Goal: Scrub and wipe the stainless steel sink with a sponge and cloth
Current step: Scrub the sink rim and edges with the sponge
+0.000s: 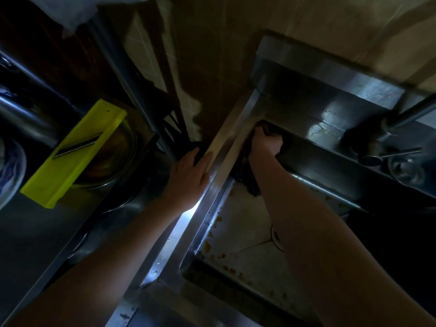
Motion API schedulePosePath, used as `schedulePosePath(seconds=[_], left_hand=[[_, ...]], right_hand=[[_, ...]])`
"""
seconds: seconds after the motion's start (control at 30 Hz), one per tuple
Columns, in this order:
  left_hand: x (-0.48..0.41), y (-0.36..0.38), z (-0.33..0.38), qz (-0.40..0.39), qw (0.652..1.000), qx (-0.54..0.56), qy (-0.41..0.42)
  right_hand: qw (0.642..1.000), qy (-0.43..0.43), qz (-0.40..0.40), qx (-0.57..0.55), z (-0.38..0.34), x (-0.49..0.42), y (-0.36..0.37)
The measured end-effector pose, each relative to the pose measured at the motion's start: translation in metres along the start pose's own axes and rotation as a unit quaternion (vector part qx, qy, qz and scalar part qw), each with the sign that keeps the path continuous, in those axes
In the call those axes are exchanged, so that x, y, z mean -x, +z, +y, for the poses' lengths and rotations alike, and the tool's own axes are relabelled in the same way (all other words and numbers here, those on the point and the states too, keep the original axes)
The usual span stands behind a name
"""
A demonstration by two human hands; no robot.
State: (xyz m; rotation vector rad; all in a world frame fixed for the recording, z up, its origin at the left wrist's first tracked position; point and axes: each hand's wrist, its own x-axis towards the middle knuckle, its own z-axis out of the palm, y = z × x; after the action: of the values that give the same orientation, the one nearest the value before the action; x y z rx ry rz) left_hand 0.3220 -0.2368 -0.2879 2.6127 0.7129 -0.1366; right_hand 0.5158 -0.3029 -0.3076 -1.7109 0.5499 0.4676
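Observation:
The stainless steel sink runs diagonally through the middle of the dim view, its basin floor spotted with yellowish bits. My right hand is down in the basin's far left corner, closed around a dark cloth that hangs below the wrist against the sink wall. My left hand lies flat, fingers spread, on the sink's left rim and holds nothing. No sponge is visible.
A drain peeks out beside my right forearm. A faucet stands at the right, above a metal ledge. Left of the sink, a yellow-green slicer rests across a glass bowl on the counter. Tiled wall lies behind.

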Motion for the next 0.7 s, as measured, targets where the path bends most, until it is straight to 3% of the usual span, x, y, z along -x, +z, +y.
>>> schedulePosePath(seconds=[0.1,0.2,0.57,0.7], left_hand=[[0.002,-0.002,-0.001,0.002,1.0,0.015,0.0],[0.005,-0.005,-0.003,0.004,1.0,0.025,0.006],[0.019,-0.006,-0.009,0.009,0.999,0.032,0.005],[0.024,-0.005,-0.012,0.015,0.999,0.031,0.01]], right_hand=[[0.995,0.082,-0.007,-0.049,0.032,-0.004,-0.017],[0.991,0.094,-0.022,-0.093,0.062,-0.002,-0.026],[0.99,0.014,-0.093,-0.102,0.047,0.004,-0.015],[0.995,-0.027,-0.07,-0.07,0.042,0.012,-0.02]])
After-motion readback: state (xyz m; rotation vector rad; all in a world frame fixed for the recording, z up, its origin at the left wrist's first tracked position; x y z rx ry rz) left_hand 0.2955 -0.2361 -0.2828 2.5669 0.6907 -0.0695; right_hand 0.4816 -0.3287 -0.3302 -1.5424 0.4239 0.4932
